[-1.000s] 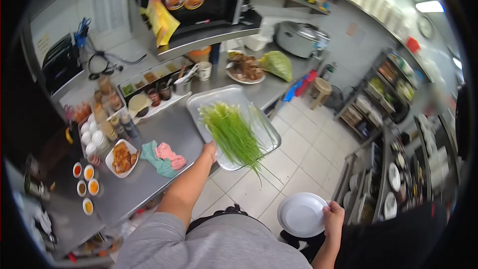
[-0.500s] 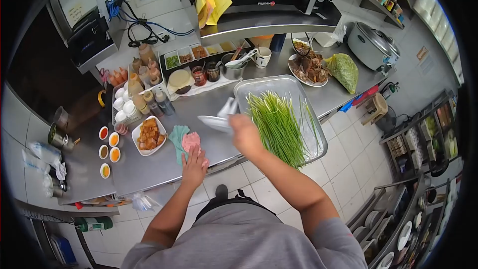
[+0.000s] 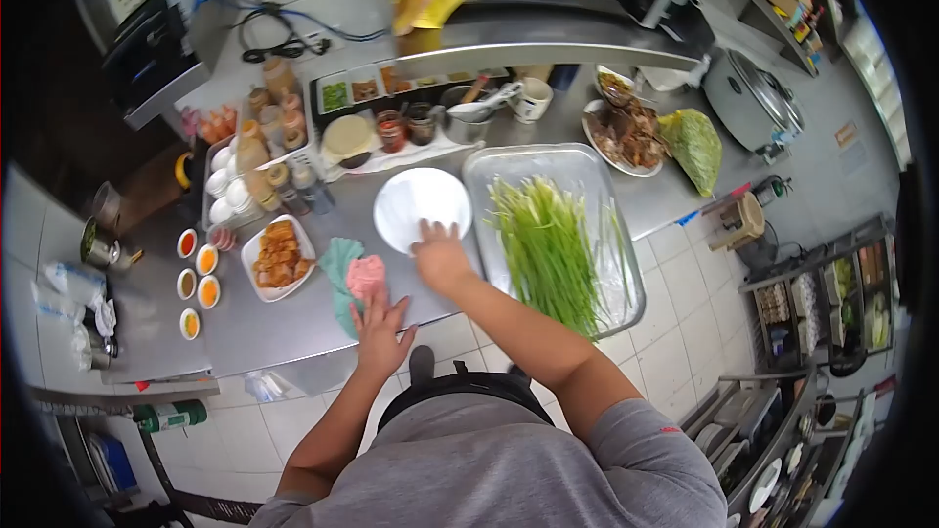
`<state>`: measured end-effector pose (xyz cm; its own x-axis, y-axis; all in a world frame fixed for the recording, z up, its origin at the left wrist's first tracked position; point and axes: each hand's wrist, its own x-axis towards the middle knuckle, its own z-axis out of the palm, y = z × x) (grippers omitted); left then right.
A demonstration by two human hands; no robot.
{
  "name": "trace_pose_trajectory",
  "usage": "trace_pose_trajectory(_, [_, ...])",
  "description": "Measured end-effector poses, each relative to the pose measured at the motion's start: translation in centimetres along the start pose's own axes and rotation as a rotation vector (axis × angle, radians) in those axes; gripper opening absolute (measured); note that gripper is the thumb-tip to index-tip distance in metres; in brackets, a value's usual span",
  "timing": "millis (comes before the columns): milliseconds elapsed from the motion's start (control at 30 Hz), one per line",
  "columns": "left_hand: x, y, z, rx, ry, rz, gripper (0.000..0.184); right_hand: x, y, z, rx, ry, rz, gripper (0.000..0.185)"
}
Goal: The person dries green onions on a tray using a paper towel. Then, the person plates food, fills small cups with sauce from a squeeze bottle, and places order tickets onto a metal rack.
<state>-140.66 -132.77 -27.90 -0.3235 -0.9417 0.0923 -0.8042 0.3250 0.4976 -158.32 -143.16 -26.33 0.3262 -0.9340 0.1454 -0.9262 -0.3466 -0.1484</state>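
A round white plate (image 3: 419,207) lies flat on the steel counter, just left of the metal tray (image 3: 624,269) that holds long green stalks (image 3: 548,259). My right hand (image 3: 440,259) rests at the plate's lower right edge with its fingers apart. Lower left of it, my left hand (image 3: 381,330) is spread at the counter's front edge, its fingertips by a pink cloth (image 3: 366,277). A green cloth (image 3: 340,284) lies partly under the pink one. Left of the cloths is a white bowl of brown food pieces (image 3: 280,256).
Small sauce cups (image 3: 208,291) stand at the left, with squeeze bottles (image 3: 256,152) behind. Ingredient containers and jars (image 3: 391,131) line the back. A plate of meat (image 3: 626,137), a green bag (image 3: 693,149) and a large cooker (image 3: 748,98) are at the right. A steel shelf (image 3: 548,47) overhangs the back.
The white plate has gone from my right hand down onto the counter, left of the tray. My left hand has moved from the tray to the cloths. The view has shifted.
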Motion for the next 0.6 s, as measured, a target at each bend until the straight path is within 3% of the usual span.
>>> trace_pose_trajectory(133, [0.8,6.5,1.7,-0.154,0.030,0.024,0.046,-4.0,1.5,-6.9,0.120,0.014,-0.033,0.027])
trace_pose_trajectory(200, [1.6,10.0,3.8,-0.163,0.033,0.053,0.047,-8.2,3.7,-9.5,0.468,0.133,-0.134,0.029])
trace_pose_trajectory(300, [3.6,14.7,7.6,-0.176,0.073,0.106,0.050,-16.6,10.1,-13.5,0.623,0.085,-0.122,0.033])
trace_pose_trajectory(367, [5.7,18.6,9.3,-0.280,0.171,0.026,0.052,-22.5,16.2,-13.4,0.645,0.111,-0.001,0.032])
trace_pose_trajectory(467, [10.1,21.4,13.3,-0.204,0.295,-0.109,0.062,-28.8,25.0,-12.7,0.808,0.057,0.478,0.038])
trace_pose_trajectory(500, [11.7,22.5,13.8,-0.176,0.240,-0.318,0.070,-29.4,27.0,-12.6,0.859,0.004,0.648,0.040])
trace_pose_trajectory(533, [13.0,23.3,14.4,-0.145,0.182,-0.530,0.078,-29.4,28.8,-11.3,0.870,-0.002,0.641,0.040])
trace_pose_trajectory(600, [15.1,24.8,16.0,-0.079,0.199,-0.573,0.084,-28.4,31.6,-7.4,0.804,0.117,0.608,0.048])
